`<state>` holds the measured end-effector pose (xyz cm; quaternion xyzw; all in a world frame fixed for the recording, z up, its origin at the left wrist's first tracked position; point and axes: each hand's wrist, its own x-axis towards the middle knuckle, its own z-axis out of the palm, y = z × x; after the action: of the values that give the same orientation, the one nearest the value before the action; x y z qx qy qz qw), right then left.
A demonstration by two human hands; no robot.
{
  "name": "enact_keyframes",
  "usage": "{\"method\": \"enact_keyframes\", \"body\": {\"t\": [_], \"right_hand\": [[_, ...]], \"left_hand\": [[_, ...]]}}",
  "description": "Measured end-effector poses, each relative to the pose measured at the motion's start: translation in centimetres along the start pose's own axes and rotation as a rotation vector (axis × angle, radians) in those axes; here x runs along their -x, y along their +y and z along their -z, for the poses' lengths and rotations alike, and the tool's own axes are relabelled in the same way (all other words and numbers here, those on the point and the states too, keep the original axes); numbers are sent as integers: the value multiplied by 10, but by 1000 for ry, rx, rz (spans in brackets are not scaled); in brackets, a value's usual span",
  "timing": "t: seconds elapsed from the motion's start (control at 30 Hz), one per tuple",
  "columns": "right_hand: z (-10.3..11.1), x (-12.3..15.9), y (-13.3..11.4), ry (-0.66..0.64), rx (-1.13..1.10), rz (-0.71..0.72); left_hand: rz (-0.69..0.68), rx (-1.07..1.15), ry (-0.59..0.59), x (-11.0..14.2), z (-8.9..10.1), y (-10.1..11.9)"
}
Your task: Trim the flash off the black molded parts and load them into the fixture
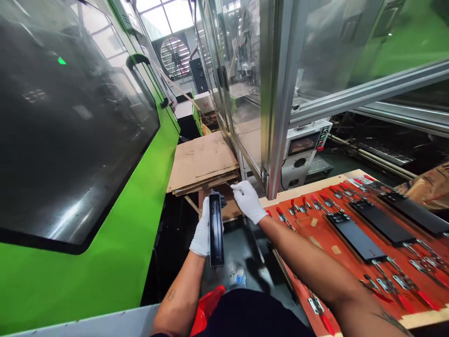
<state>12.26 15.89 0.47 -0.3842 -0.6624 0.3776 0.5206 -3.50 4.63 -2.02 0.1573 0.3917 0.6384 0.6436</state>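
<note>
My left hand [202,229], in a white glove, grips a black rectangular plastic panel [216,229] that stands on its long edge. My right hand [248,201], also gloved, is just beyond the panel's top end and pinches a thin pointed tool [228,184]. The tool's tip is at or very near the panel. To the right lies an orange-red fixture board [308,234] carrying several similar black panels, one of them [356,236] nearest my right forearm. Red-handled toggle clamps [396,281] line the board.
A green moulding machine [105,262] with a dark window runs along the left. Ahead sits a cardboard stack [201,161]. An aluminium-framed glass guard [280,117] and a control box [303,145] stand to the right. A red object [206,309] lies below my left arm.
</note>
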Motion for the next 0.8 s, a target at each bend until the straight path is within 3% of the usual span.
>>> {"method": "enact_keyframes", "body": {"t": [0.1,0.2,0.4,0.63,0.8], "right_hand": [[-5,8,4,48,-20,-112],[-9,30,5,3,-32,-137],[-18,70,-5,-348,-183,-407],[-25,67,-13,-325,-226,-421],[-27,64,-21,-266,-192,-324]], "left_hand": [[173,132,-158,-6,21,7],[173,251,-192,-5,28,9],[119,289,-120,10,8,0],[158,207,-173,16,-8,-16],[181,256,-62,9,-5,-23]]}}
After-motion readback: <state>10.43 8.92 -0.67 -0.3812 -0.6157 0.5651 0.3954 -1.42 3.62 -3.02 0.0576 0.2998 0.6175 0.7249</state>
